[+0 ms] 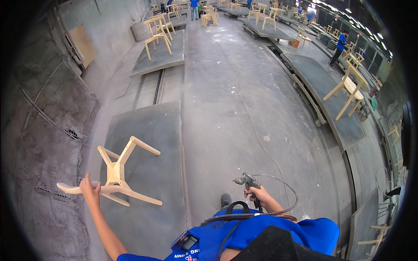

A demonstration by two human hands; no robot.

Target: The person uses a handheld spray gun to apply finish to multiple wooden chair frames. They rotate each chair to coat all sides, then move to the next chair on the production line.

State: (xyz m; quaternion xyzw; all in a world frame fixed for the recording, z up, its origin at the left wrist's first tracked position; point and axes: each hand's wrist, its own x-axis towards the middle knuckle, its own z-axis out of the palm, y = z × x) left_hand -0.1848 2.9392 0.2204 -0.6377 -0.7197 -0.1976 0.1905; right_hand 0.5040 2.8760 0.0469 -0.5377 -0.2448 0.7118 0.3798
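A pale, unpainted wooden chair (114, 173) lies tipped over on a dark flat platform (148, 235) to my left, its legs pointing outward. My left hand (90, 190) is closed round its curved back rail, thumb up. In front of my body, my right hand (258, 196) grips the handle of a metal spray gun (248, 179), whose nozzle points left toward the chair. A dark hose (296, 195) loops from the gun round past my right forearm and across my waist.
Another wooden chair (158, 38) stands on a platform (148, 65) farther ahead. Across the grey floor (226, 113), a chair (348, 89) rests on a right-hand platform (313, 71). A worker in blue (341, 43) stands beyond. A thin line (248, 108) trails along the floor. Left is a stained wall (52, 126).
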